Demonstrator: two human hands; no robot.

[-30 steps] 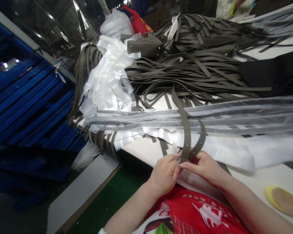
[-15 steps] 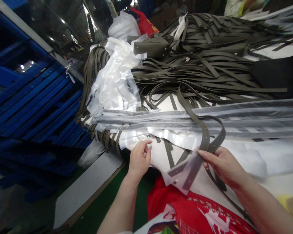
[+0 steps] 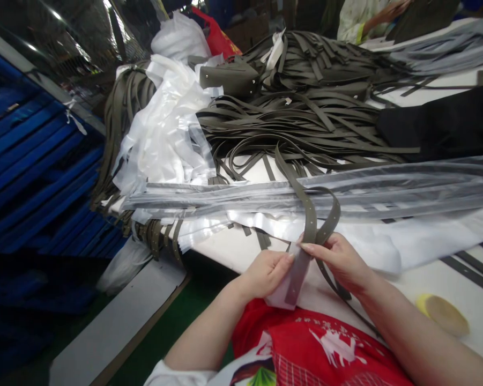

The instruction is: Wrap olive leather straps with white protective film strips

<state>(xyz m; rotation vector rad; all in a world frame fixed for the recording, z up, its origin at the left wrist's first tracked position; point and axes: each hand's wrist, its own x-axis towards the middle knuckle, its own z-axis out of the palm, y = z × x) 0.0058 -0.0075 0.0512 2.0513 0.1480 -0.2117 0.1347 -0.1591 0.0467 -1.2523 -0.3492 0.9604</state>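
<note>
My right hand (image 3: 343,264) is closed round an olive-grey strap (image 3: 310,214) with small holes or studs, which loops up above the fingers. The strap's end lies inside a clear plastic sleeve (image 3: 279,299) that hangs over the table's front edge. My left hand (image 3: 265,272) pinches the sleeve's edge between thumb and fingers, close beside the right fingertips. Its curled fingers are partly hidden. Just behind both hands, long bagged straps (image 3: 233,199) lie across the table.
A large heap of olive straps (image 3: 289,120) covers the back, beside loose clear plastic bags (image 3: 164,128). A yellow tape roll (image 3: 442,315) sits at right. Blue racks (image 3: 32,177) stand left. A grey board (image 3: 116,321) juts out below. Another person's sleeve (image 3: 349,21) shows at the far back.
My left hand has moved right, from free beside the strap to pinching the plastic sleeve. My right hand keeps its hold on the strap. The view has shifted to the right.
</note>
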